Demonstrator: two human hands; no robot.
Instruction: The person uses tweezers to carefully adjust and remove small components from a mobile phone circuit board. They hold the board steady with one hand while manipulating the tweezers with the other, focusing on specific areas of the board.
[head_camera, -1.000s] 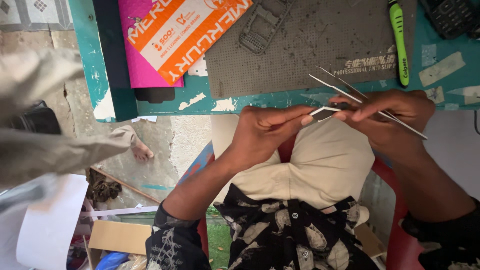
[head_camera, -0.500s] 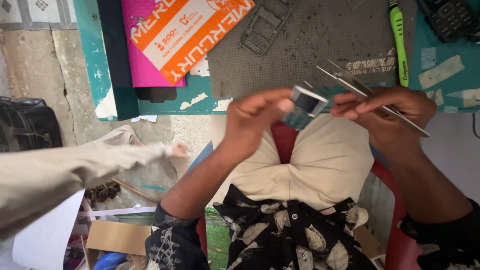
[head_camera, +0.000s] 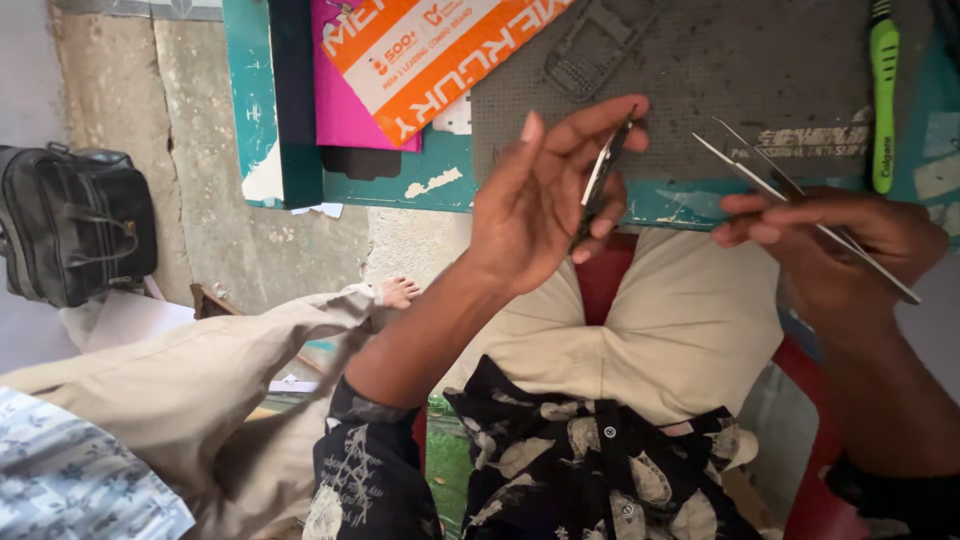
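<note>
My left hand (head_camera: 545, 200) is raised over my lap and holds a small flat dark part with a shiny edge (head_camera: 600, 180) between thumb and fingers, seen edge-on. My right hand (head_camera: 830, 250) grips thin metal tweezers (head_camera: 790, 190), whose tips point up and left towards the table edge. The two hands are apart, roughly a hand's width between them. Both hover just in front of the teal table edge (head_camera: 440, 185), above my beige trousers.
On the table lie a grey perforated mat (head_camera: 700, 70), an orange and pink packet (head_camera: 420, 50), a dark phone frame (head_camera: 590, 50) and a green toothbrush (head_camera: 883, 90). A black bag (head_camera: 75, 235) stands on the floor at left. Another person's beige-clad leg (head_camera: 230, 370) stretches across the lower left.
My hands have separated. The left hand turned the small part from face-on to edge-on and lifted it. The right hand with the tweezers drew back to the right. The neighbour's leg shifted.
</note>
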